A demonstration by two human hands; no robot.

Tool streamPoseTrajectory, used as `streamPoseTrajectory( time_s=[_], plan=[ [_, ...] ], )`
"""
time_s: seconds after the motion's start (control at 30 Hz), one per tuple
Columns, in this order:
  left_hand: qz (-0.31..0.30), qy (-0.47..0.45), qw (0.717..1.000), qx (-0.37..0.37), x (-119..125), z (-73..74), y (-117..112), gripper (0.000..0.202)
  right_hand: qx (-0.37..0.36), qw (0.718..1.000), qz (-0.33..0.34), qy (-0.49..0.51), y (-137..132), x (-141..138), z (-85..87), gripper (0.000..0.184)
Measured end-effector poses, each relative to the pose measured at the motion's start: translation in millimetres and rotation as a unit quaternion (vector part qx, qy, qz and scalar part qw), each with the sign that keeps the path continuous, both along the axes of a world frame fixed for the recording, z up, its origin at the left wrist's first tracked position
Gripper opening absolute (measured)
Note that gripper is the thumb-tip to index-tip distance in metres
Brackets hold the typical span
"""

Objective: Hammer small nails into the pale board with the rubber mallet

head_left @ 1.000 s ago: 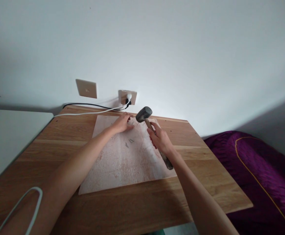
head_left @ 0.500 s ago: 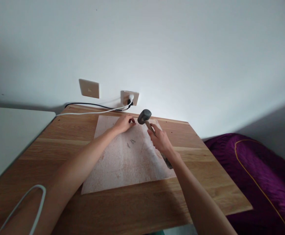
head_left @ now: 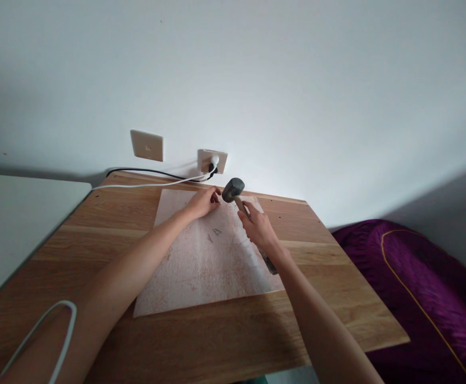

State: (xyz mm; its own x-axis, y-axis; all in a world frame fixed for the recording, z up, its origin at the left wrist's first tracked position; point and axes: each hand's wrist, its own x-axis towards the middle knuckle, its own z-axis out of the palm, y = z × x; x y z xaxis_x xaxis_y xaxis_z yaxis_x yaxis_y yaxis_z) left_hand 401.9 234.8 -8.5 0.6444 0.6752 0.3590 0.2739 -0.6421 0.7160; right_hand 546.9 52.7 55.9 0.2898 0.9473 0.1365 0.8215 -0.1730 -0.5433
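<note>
My right hand [head_left: 259,226] grips the wooden handle of a black-headed mallet [head_left: 233,190]. The mallet's head is raised above the far part of a pale, reddish-mottled sheet [head_left: 201,277] lying on a wooden table. Close to the left of that head, my left hand [head_left: 204,202] rests at the sheet's far side, fingers curled and pinched together. Whatever is between those fingertips is too small to make out. Several small nails [head_left: 216,231] lie loose on the sheet, nearer to me than my left hand.
The wooden tabletop [head_left: 97,229] meets a white wall. On the wall are a socket [head_left: 212,161] with plugs and a blank plate [head_left: 147,145]. A white cable [head_left: 149,184] crosses the back edge. A white surface [head_left: 25,229] stands left, purple fabric [head_left: 425,282] right.
The mallet and my right hand have shifted slightly left, bringing the head nearer to my left hand. My left hand stays almost in the same place, still pinched.
</note>
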Motion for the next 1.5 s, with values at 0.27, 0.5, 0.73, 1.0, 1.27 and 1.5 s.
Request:
streamPoseTrajectory(
  time_s=[0.27,0.5,0.73,1.0,1.27,1.5],
  plan=[
    [0.007,0.010,1.000,0.017,-0.3,1.5,-2.5,0.040,-0.009,1.000,-0.004,0.010,-0.1,-2.0,2.3,0.045],
    [-0.003,0.019,0.999,0.039,0.2,1.6,-2.0,0.043,-0.019,1.000,-0.007,-0.004,1.7,-6.9,8.5,0.045],
    [-0.021,-0.018,0.998,0.049,0.6,-4.5,0.7,0.066,0.009,0.996,0.003,-0.091,2.2,-14.3,8.6,0.045],
    [-0.023,-0.016,0.997,0.069,-2.4,-1.1,0.2,0.063,-0.033,0.992,-0.003,-0.122,0.0,-18.0,7.7,0.042],
    [-0.001,0.010,1.000,0.026,-1.6,2.7,-3.6,0.064,-0.025,0.995,-0.004,-0.098,-0.9,-8.8,1.2,0.043],
    [-0.022,0.011,0.999,0.038,0.9,1.1,-0.2,0.058,-0.021,0.995,-0.008,-0.097,1.9,-14.3,5.2,0.043]
  ],
)
